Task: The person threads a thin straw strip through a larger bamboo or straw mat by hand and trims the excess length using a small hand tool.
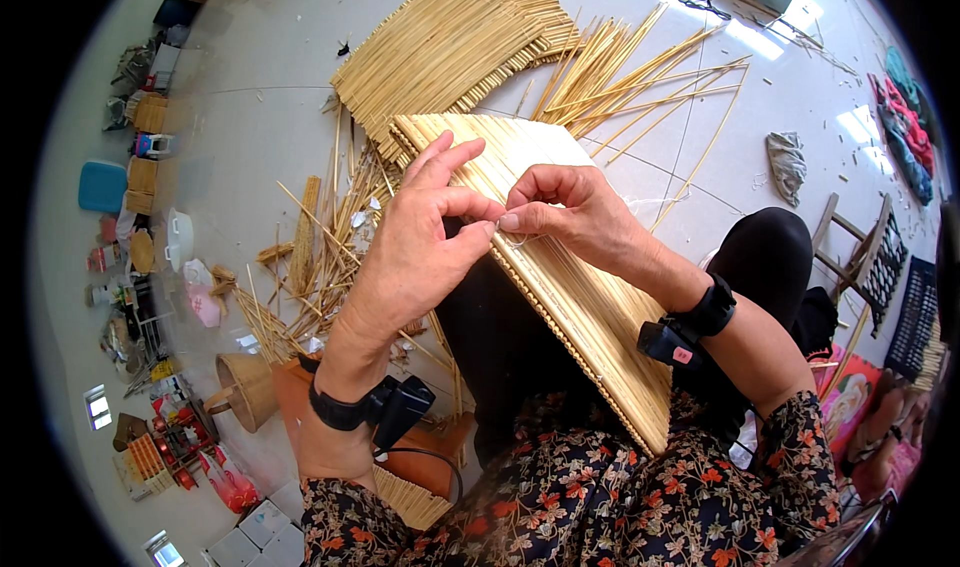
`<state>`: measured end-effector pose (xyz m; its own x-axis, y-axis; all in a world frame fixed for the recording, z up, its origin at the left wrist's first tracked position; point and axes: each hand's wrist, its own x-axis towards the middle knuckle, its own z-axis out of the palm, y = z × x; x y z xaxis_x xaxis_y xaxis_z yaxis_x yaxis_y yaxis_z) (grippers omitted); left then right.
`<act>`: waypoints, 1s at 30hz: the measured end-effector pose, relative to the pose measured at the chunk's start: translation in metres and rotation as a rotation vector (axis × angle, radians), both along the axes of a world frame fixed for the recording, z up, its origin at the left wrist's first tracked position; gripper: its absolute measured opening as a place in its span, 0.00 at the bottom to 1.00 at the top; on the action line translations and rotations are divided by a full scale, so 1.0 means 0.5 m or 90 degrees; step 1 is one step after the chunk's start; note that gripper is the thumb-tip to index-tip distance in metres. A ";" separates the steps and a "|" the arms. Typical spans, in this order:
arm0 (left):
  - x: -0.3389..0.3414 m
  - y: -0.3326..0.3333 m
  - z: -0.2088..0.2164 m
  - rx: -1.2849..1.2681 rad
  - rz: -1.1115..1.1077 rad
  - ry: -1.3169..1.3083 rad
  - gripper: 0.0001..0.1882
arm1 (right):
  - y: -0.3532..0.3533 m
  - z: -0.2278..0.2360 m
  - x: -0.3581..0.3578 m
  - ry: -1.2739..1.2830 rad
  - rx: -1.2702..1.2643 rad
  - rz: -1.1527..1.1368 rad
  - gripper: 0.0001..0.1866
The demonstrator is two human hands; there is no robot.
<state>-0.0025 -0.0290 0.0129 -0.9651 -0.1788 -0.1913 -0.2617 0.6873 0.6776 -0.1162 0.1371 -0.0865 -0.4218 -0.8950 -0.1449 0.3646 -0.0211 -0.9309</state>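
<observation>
At ten o'clock on the stick panel [592, 312], left hand [425, 229] and right hand [572, 212] pinch thread [655, 200], which uneven tension could snap.

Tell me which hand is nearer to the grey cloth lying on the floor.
Right. The right hand is left of the grey cloth, over the straw panel; the left hand is farther left, at the panel's edge.

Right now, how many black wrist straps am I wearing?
2. One strap is around the wrist behind your left hand; the other strap is around the wrist behind your right hand. Any covered from view can't be counted.
</observation>
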 end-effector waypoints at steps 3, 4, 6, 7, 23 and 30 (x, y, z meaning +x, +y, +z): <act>0.000 -0.003 -0.001 0.011 0.003 -0.001 0.08 | -0.002 -0.006 0.005 0.028 -0.012 -0.024 0.09; 0.000 -0.003 -0.001 0.011 0.002 -0.002 0.08 | -0.001 -0.007 0.006 0.050 -0.007 -0.030 0.09; 0.000 -0.004 0.000 0.011 0.000 -0.003 0.08 | 0.000 -0.009 0.009 0.092 0.004 -0.040 0.10; 0.000 -0.004 0.001 0.011 -0.001 -0.006 0.08 | 0.000 -0.010 0.010 0.101 -0.002 -0.047 0.10; -0.002 -0.017 0.004 0.070 0.000 -0.029 0.09 | 0.003 0.001 0.021 0.134 0.002 -0.079 0.09; -0.007 -0.012 0.009 0.031 -0.011 -0.028 0.09 | 0.005 0.002 0.022 0.142 -0.004 -0.088 0.09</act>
